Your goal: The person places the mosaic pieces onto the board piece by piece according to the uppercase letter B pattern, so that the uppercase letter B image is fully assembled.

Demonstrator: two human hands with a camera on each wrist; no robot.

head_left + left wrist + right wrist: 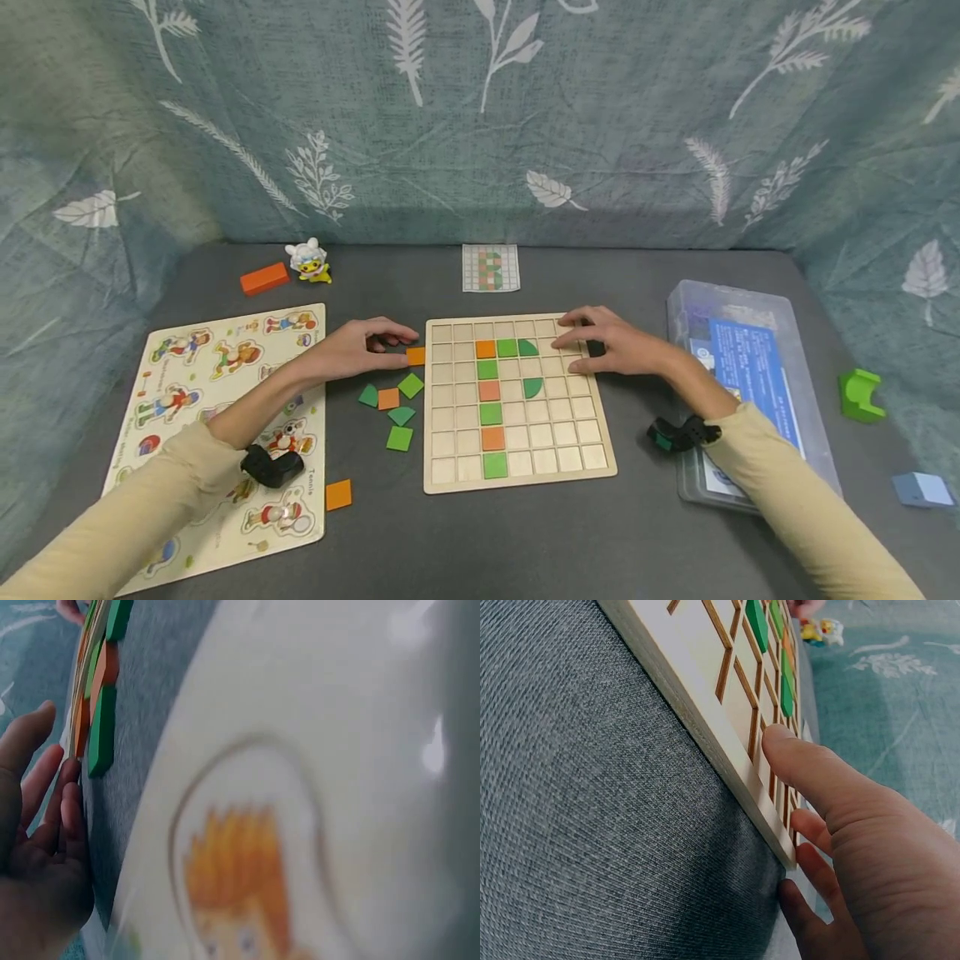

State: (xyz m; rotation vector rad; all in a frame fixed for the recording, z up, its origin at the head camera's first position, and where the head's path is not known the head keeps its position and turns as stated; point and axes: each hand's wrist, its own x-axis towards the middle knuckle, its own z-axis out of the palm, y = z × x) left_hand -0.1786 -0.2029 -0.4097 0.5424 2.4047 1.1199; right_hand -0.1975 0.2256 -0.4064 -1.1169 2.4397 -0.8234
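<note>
A wooden grid board [561,461] lies in the middle of the table. Orange and green square tiles form a column and short top row on it, with two green quarter-circle tiles [532,387] to their right. My left hand [358,348] is beside the board's left edge, fingers loosely bent and apart. Its thumb tip is at an orange square tile [416,357] lying against that edge; no grip on it shows. My right hand [611,340] rests at the board's upper right corner, thumb and fingers spread over the cells [739,690].
Several loose green and orange tiles [388,399] lie left of the board. A sports picture puzzle [318,533] is under my left forearm. At the back stand a pattern card [491,268], a figurine [309,260] and an orange block [264,279]. A plastic box [693,300] sits right.
</note>
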